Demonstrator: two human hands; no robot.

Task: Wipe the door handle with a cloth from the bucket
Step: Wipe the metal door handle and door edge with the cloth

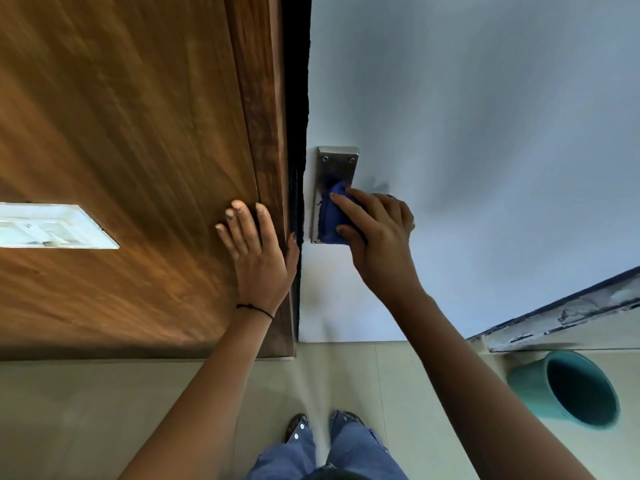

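Note:
A steel door handle plate [335, 166] is fixed to the white door [467, 133] near its left edge. My right hand [377, 233] presses a blue cloth [331, 216] onto the lower part of the plate; the lever itself is hidden under cloth and hand. My left hand [259, 251] lies flat, fingers apart, on the brown wooden panel [138, 133] beside the door's edge. A teal bucket [568, 389] stands on the floor at the lower right; its inside looks dark.
A white switch plate [52, 226] sits on the wooden panel at the left. Beige floor tiles [104, 410] spread below, with my feet and blue trouser legs [325, 445] at the bottom centre. A worn door bottom edge [571, 313] runs above the bucket.

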